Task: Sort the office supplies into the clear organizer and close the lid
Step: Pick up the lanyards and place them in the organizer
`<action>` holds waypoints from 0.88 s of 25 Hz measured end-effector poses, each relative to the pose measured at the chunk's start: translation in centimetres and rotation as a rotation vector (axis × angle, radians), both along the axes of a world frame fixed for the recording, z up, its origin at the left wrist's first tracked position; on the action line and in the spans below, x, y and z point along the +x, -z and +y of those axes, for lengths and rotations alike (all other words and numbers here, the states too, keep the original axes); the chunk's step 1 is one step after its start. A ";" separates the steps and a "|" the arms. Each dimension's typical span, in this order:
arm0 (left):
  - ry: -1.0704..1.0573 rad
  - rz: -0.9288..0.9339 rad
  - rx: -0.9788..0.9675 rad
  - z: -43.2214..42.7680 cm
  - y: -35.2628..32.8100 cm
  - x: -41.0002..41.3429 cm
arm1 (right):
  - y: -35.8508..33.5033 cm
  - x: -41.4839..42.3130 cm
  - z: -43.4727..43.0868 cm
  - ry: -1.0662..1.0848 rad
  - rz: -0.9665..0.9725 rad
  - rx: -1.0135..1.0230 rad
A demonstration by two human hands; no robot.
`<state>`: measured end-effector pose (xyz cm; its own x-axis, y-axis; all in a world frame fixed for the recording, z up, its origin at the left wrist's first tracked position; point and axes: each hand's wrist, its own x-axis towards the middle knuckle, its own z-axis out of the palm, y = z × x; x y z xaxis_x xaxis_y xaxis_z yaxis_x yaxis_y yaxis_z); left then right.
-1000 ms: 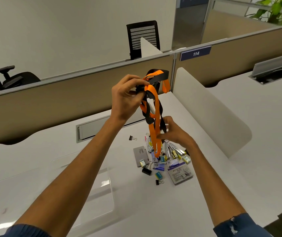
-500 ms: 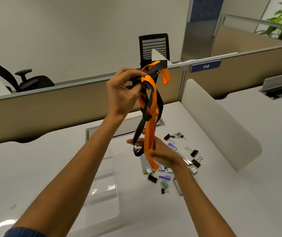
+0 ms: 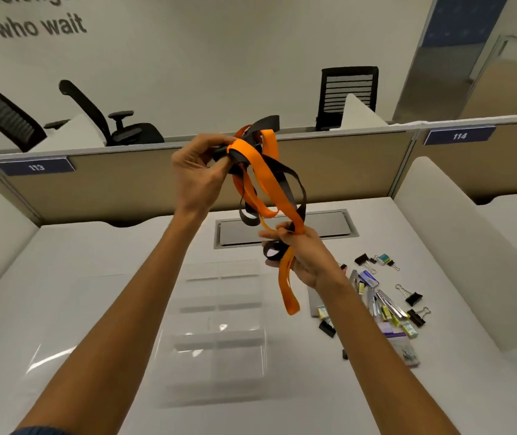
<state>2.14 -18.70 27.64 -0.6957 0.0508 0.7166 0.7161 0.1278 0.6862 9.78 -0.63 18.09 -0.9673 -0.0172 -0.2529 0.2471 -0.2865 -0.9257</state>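
Head view — the left hand (image 3: 199,174) pinches the top of tangled orange and black lanyards (image 3: 266,183), the right hand (image 3: 301,255) clenched round their lower loops. Below both hands sits the clear organizer (image 3: 219,334); right of the right hand, binder clips (image 3: 414,298) lie scattered.

We work at a white bench (image 3: 458,387) with a grey cable hatch (image 3: 285,229) set flush in its top near the far edge. Behind it runs a tan partition (image 3: 119,183) carrying two dark blue number plates, one reading 113 (image 3: 35,167) and one reading 114 (image 3: 459,136). White rounded dividers (image 3: 448,233) stand at either side of our bench. Past the partition we see three black office chairs: one upright with a slatted back (image 3: 348,92), one reclined with armrests (image 3: 115,120), one at the far left (image 3: 6,117). The pale wall (image 3: 219,42) bears grey lettering ending in "who wait"
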 end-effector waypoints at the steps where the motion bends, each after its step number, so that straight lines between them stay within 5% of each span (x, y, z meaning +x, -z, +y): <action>1: -0.001 -0.015 0.003 -1.6 0.4 0.3 | -0.4 -0.6 -1.4 0.010 0.010 -0.042; 14: -0.160 -0.271 -0.155 -18.0 11.5 2.4 | 7.5 -4.1 -20.0 -0.039 -0.130 -0.261; 22: -0.076 -0.489 -0.281 -20.0 21.2 2.0 | 14.7 -3.0 -19.7 -0.069 -0.236 0.094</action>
